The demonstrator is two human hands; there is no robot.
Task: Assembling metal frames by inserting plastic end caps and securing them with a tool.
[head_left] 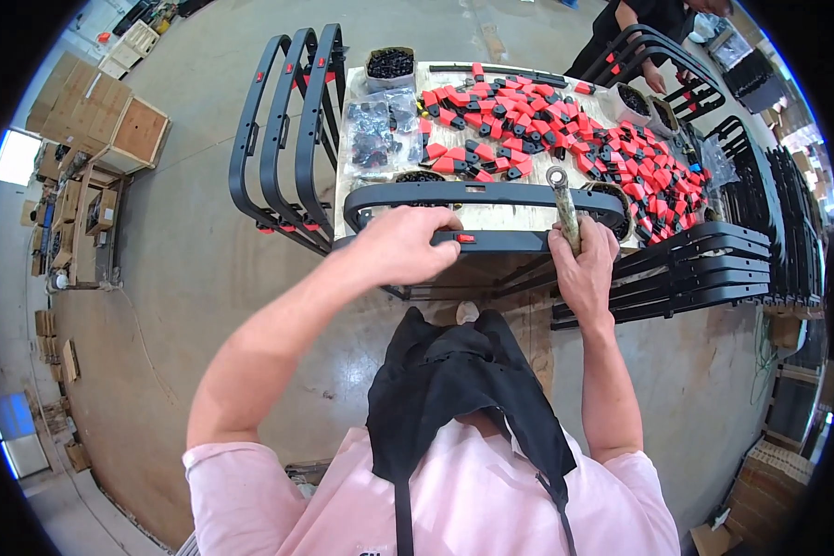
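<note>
A black rounded tubular frame [510,243] lies along the near edge of the worktable, a small red clip [465,238] set in its near bar. My left hand [403,246] is closed over that bar, thumb and fingertips just left of the clip. Farther right, my right hand [586,269] grips a worn metal wrench [565,206] whose ring end points up and away. That hand also rests against the bar's right end. Beyond the frame, many red-and-black plastic pieces [547,120] are heaped on the table.
Several black frames stand upright [278,139] at the table's left; more are stacked [686,269] at the right. Boxes of black parts [390,65] and plastic bags [371,134] sit on the tabletop [537,218]. A co-worker [612,37] in dark clothes stands at the far right.
</note>
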